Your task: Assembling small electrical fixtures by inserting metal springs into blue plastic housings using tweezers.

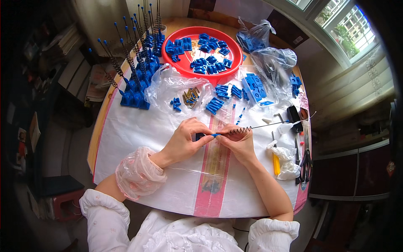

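Over the middle of the table, my two hands meet at one small assembly. My left hand [184, 137] pinches a dark blue plastic part [200, 136] between thumb and fingers. My right hand [240, 145] is closed on the near end of a thin rod with a black coil spring [241, 130], by a small bright blue tip [215, 135] between the hands. The rod slants right to a blue bead [287, 122] at its far end. Whether the tip sits inside the dark blue part is hidden by my fingers.
Finished-looking blue bases with upright spring rods [136, 82] crowd the back left. A red round tray [235, 69] holds blue parts. Brass pieces [191, 96] lie on a plastic bag [161, 90]. At right are a clear box [273, 98], scissors [307, 164] and a yellow-handled tool [276, 164].
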Available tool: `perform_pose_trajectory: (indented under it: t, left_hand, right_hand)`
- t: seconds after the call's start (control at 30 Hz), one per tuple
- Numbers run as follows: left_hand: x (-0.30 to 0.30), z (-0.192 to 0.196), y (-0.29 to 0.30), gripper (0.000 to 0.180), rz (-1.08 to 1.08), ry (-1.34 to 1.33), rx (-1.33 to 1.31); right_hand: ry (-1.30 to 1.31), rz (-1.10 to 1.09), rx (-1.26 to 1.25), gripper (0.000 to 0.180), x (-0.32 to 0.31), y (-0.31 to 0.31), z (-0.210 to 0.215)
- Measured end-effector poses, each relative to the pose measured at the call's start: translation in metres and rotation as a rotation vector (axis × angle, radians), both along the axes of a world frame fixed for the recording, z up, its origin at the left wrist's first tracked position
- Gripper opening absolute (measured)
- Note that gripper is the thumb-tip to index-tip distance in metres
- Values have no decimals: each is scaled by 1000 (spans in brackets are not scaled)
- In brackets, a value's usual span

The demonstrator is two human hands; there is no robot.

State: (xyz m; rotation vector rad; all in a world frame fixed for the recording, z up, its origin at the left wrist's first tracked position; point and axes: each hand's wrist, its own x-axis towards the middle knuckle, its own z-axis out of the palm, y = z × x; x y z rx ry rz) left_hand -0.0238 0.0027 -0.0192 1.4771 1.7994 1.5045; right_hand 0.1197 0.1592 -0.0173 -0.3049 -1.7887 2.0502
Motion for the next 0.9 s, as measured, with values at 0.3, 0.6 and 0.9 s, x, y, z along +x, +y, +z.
perform_pose_trajectory:
  t: [0.3, 0.6, 0.9]
  left_hand:
    - [0, 1, 0, 9, -5, -11, -63]
    - [-1, 0, 0, 9, -14, -10, -89]
    - [1, 2, 1, 12, 0, -22, -82]
  right_hand:
    - [23, 22, 0, 16, 0, 3, -7]
    - [6, 41, -50, 16, 1, 6, -10]
    - [25, 28, -27, 12, 0, 5, -7]
